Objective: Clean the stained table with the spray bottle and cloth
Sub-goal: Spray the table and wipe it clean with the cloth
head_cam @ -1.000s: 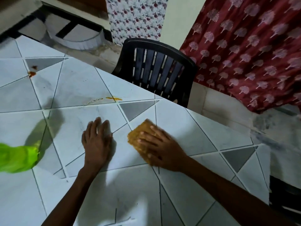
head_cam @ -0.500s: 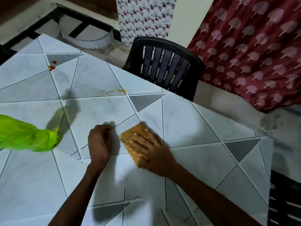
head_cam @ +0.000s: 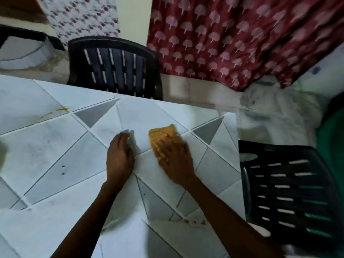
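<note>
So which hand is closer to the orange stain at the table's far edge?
Left. The left hand rests right of the stain; right hand, pressing the cloth, is farther right.

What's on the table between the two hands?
Nothing. In the head view, only bare table shows between the left hand and the right hand, whose fingers press the yellow cloth.

The person's right grip (head_cam: 175, 155) lies flat, fingers spread, on an orange cloth (head_cam: 162, 132) on the white tiled surface (head_cam: 55, 146). The left grip (head_cam: 120, 157) rests on the surface just beside the cloth, its fingers blurred. An orange stain (head_cam: 62, 109) marks the far left, and a second stain (head_cam: 194, 222) lies by the right forearm. A black chair (head_cam: 115, 67) stands at the far edge.
</note>
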### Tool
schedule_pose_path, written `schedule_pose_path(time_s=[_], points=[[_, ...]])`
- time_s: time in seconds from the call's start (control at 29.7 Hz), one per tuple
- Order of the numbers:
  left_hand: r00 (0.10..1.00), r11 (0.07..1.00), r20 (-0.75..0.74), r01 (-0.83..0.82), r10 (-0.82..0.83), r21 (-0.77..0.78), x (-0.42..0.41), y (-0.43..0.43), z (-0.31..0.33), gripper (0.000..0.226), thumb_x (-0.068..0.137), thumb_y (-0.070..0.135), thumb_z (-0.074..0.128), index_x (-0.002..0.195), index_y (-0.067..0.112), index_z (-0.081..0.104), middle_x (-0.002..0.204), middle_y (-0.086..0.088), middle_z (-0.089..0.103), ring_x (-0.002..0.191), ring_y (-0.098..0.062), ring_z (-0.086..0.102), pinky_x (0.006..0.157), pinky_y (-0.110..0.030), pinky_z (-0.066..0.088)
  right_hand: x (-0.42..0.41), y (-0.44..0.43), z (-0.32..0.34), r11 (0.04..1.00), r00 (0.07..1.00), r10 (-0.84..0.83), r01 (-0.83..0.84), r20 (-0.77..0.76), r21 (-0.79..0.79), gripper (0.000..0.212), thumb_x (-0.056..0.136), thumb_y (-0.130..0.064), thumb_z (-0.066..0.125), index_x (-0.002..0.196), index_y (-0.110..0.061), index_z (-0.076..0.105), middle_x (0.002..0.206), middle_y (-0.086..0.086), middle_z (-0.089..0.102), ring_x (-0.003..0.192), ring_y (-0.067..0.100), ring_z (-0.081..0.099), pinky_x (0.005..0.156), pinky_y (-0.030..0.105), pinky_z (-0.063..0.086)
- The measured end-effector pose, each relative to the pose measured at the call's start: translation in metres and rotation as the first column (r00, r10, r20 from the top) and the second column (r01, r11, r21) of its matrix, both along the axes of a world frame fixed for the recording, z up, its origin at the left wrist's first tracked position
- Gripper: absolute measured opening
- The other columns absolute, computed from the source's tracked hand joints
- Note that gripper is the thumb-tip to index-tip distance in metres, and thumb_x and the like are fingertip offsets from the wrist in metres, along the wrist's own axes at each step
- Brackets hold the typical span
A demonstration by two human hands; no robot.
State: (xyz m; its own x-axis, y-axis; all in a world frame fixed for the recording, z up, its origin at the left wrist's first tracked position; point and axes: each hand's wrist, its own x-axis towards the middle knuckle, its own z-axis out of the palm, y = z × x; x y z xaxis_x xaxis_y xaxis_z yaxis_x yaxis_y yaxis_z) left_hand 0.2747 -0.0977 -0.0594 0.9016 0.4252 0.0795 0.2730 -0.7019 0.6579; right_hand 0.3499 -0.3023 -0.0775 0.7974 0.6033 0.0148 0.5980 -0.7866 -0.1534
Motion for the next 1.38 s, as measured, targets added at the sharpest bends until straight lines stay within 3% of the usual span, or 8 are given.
schedule_pose_path(time_s=[0.1,0.17,0.44,0.54,0.74,0.94,1.11,1.38], points=[[0.988,0.986,-0.047,0.151,-0.148,0.069,0.019,-0.034,-0.011,0.055,0.092,0.030,0.050,0.141,0.005,0.050,0.146,-0.018,0.048,0.136,-0.037,0.043,0.113,-0.048,0.037,0.020,-0.104,-0.009,0.893,0.893,-0.450,0.450,-0.027,0.019,0.068,0.093,-0.050,0.039,0.156,-0.026,0.028,0.161,0.012,0.034,0.146,0.044,0.031,0.112,0.059,0.035],[0.965,0.970,-0.148,0.229,-0.217,0.074,0.028,-0.057,-0.020,0.064,0.091,0.046,0.045,0.144,0.011,0.047,0.153,-0.014,0.041,0.142,-0.036,0.036,0.114,-0.054,0.033,0.026,-0.153,-0.012,0.818,0.815,-0.574,0.575,-0.079,-0.013,0.072,0.096,-0.057,0.025,0.159,-0.022,0.025,0.166,0.012,0.021,0.151,0.041,0.020,0.117,0.059,0.027],[0.907,0.924,-0.325,0.337,-0.267,0.180,0.024,-0.133,-0.027,0.074,0.088,0.063,0.037,0.152,0.026,0.034,0.164,-0.004,0.022,0.151,-0.032,0.015,0.117,-0.059,0.014,-0.099,-0.199,-0.001,0.918,0.908,-0.392,0.396,-0.146,-0.006,0.071,0.098,-0.055,0.038,0.160,-0.026,0.020,0.169,0.005,0.013,0.155,0.038,0.007,0.122,0.057,0.021],[0.912,0.930,-0.332,0.314,-0.240,0.191,0.011,-0.157,-0.024,0.072,0.090,0.060,0.035,0.152,0.024,0.034,0.163,-0.005,0.022,0.151,-0.032,0.014,0.119,-0.058,0.012,-0.032,-0.191,-0.005,0.917,0.909,-0.398,0.393,-0.124,-0.069,0.078,0.095,-0.060,0.032,0.162,-0.026,0.011,0.170,0.008,0.009,0.154,0.043,0.002,0.121,0.060,0.019],[0.927,0.930,-0.320,0.279,-0.196,0.238,-0.015,-0.192,-0.026,0.065,0.094,0.053,0.035,0.151,0.022,0.036,0.162,-0.007,0.026,0.149,-0.034,0.021,0.118,-0.056,0.021,0.111,-0.154,-0.005,0.873,0.868,-0.487,0.488,-0.100,-0.016,0.072,0.086,-0.053,0.038,0.153,-0.026,0.040,0.161,0.008,0.036,0.146,0.049,0.027,0.112,0.062,0.033],[0.944,0.947,-0.301,0.210,-0.133,0.241,-0.047,-0.200,-0.019,0.059,0.097,0.051,0.036,0.147,0.022,0.041,0.158,-0.008,0.033,0.145,-0.034,0.028,0.114,-0.050,0.027,-0.104,-0.220,0.002,0.977,0.972,-0.215,0.215,-0.100,-0.012,0.073,0.096,-0.051,0.040,0.161,-0.028,0.015,0.170,0.002,0.008,0.155,0.039,0.000,0.122,0.056,0.017],[0.958,0.962,-0.264,0.170,-0.111,0.213,-0.085,-0.204,-0.019,0.055,0.099,0.047,0.040,0.148,0.023,0.040,0.159,-0.004,0.031,0.146,-0.031,0.027,0.116,-0.045,0.026,-0.241,-0.283,-0.002,0.980,0.963,-0.199,0.201,-0.182,-0.009,0.068,0.095,-0.049,0.044,0.158,-0.029,0.029,0.169,0.002,0.017,0.154,0.041,0.014,0.113,0.061,0.032],[0.968,0.973,-0.242,0.110,-0.060,0.201,-0.125,-0.191,-0.016,0.056,0.098,0.049,0.042,0.147,0.020,0.043,0.158,-0.005,0.033,0.146,-0.030,0.028,0.115,-0.045,0.027,-0.055,-0.198,-0.008,0.929,0.918,-0.370,0.369,-0.144,-0.034,0.076,0.090,-0.050,0.047,0.158,-0.024,0.027,0.167,0.009,0.022,0.152,0.046,0.011,0.121,0.060,0.017]])
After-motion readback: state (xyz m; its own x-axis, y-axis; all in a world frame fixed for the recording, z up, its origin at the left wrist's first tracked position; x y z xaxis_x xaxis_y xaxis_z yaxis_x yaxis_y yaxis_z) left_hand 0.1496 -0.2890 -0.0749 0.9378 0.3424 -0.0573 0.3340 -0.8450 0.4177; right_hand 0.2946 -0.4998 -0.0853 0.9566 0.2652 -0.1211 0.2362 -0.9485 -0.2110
